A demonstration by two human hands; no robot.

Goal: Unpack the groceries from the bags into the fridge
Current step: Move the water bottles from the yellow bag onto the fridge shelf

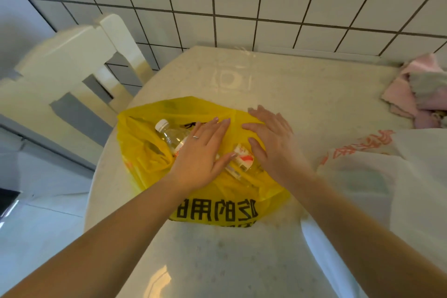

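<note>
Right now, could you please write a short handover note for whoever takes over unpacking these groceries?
Left hand: open, fingers straight, lying flat on the yellow bag.
Right hand: open, flat on the same bag, holding nothing.
The yellow bag lies on the table with its mouth toward the chair. A clear bottle with a white cap shows at the opening; a second labelled bottle shows between the hands.
A white bag sits to the right, contents hidden.
Done: nothing visibly unpacked.
Left: take the bottles out, empty the white bag, load the fridge, which is not in view.
</note>
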